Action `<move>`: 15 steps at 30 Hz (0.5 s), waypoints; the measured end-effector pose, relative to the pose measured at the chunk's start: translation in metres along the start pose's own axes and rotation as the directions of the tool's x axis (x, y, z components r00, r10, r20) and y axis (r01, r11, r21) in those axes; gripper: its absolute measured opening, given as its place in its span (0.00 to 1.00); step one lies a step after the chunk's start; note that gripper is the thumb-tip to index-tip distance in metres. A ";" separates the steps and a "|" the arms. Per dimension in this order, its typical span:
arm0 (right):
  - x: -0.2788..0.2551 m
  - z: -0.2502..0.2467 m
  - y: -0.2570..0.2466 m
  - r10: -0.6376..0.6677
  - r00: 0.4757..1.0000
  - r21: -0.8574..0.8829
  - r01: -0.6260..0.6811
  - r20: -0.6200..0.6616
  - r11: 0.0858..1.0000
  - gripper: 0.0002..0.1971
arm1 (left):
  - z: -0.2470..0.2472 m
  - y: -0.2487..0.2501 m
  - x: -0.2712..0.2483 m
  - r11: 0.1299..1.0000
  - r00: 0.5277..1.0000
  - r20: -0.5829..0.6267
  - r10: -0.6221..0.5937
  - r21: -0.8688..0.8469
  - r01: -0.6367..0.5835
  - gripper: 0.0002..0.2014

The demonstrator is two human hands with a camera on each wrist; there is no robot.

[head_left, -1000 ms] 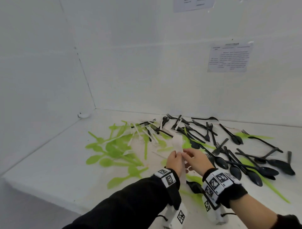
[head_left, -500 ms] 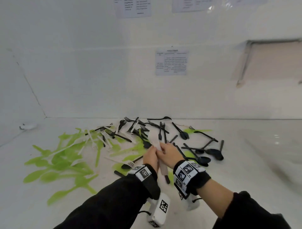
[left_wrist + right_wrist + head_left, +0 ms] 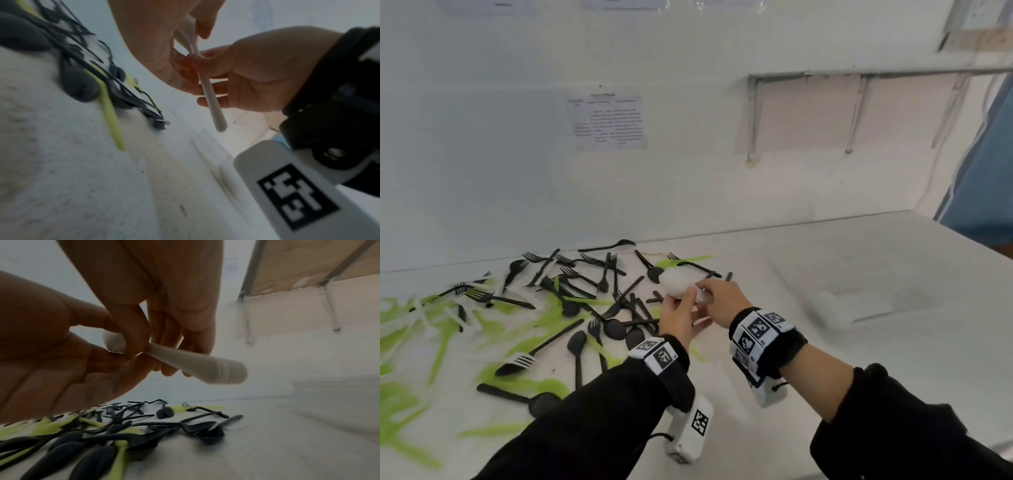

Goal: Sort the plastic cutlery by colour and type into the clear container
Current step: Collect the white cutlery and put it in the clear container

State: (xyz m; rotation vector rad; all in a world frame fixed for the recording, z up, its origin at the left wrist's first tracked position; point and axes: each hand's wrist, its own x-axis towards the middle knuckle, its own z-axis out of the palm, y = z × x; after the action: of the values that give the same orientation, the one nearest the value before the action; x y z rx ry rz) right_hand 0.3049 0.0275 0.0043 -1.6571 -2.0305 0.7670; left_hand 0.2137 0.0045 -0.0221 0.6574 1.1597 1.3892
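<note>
A stack of white spoons [image 3: 677, 283] is held above the table by both hands, bowls pointing up and left. My left hand [image 3: 685, 303] grips it from below and my right hand [image 3: 707, 291] pinches it from the right. In the left wrist view the white handles [image 3: 211, 100] hang down between the fingers. The right wrist view shows the stacked handle ends [image 3: 205, 368] sticking out to the right. The clear container [image 3: 852, 305] lies on the table to the right, apart from the hands. Black forks and spoons [image 3: 599, 284] are piled to the left.
Green cutlery [image 3: 448, 329] and white forks [image 3: 417, 315] are strewn over the left of the white table [image 3: 825, 359]. A wall with a paper sheet [image 3: 607, 120] stands behind. A shelf on brackets [image 3: 859, 113] hangs at the upper right.
The head view has swung right. Both hands have carried the white spoons from the middle of the pile to its right edge, and the stack has tilted from upright to slanting left.
</note>
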 end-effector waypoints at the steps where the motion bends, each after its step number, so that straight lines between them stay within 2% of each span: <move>1: -0.002 -0.008 0.007 0.008 1.000 -0.002 -0.008 -0.016 1.000 0.21 | 0.008 -0.005 0.001 0.999 1.000 0.027 0.013 0.049 -0.014 0.12; 6: -0.009 -0.053 0.043 0.043 0.993 -0.103 -0.054 -0.109 0.993 0.17 | 0.047 -0.029 0.003 0.948 0.972 0.233 0.009 0.308 -0.083 0.25; 9: -0.014 -0.088 0.067 0.099 0.982 -0.135 -0.121 -0.158 0.983 0.18 | 0.072 -0.046 0.002 0.819 0.930 0.368 -0.026 0.541 -0.191 0.36; 12: -0.021 -0.127 0.094 0.133 0.978 -0.168 -0.160 -0.162 0.973 0.18 | 0.096 -0.061 -0.003 0.630 0.876 0.468 -0.115 0.716 -0.301 0.47; 13: -0.023 -0.141 0.104 0.141 0.979 -0.189 -0.167 -0.146 0.968 0.18 | 0.104 -0.065 -0.003 0.591 0.862 0.488 -0.136 0.739 -0.324 0.50; 15: -0.026 -0.165 0.125 0.161 0.982 -0.231 -0.180 -0.099 0.956 0.18 | 0.118 -0.070 -0.004 0.566 0.846 0.507 -0.164 0.751 -0.340 0.54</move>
State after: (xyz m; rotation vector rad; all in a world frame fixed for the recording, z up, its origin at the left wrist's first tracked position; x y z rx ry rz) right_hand 0.5079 0.0457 0.0510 -1.9852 -2.0084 0.5157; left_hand 0.3488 0.0222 -0.0430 1.6962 1.2832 0.5507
